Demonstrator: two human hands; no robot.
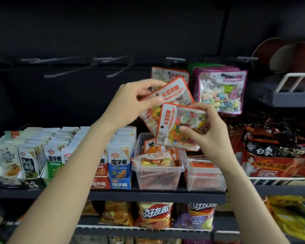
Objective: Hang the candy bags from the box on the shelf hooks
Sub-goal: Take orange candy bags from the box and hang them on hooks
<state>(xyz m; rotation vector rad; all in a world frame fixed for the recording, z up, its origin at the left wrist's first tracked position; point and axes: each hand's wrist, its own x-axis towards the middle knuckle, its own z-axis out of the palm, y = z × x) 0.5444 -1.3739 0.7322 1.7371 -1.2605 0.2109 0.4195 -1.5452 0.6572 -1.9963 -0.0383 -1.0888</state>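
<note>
- The left hand point(130, 101) is pinching the red header of one candy bag point(167, 95), thumb under and fingers point(148, 85) over, holding it tilted in the air above the box point(158, 171).
- The right hand point(206, 131) is gripping a second bag point(180, 127) by its sides, turned sideways so its punched hole is facing down-left; the two bags are overlapping.
- The clear box is sitting on the shelf point(148, 194) toward its right end, with more bags point(153, 161) lying in it; a second tub point(204, 176) is standing just beside it.
- Above, one hook point(174, 59) is already carrying matching red bags point(169, 74); purple bags point(222, 92) are hanging to its right, and two bare hooks point(74, 69) are jutting out to the left.
- Step in hand, as I judge it: the bags are lifted and being sorted for hanging, none of the two yet on a hook.
- The next move is likely calling for separating the bags, turning one upright, and lining its hole with a hook tip before sliding it back.
</note>
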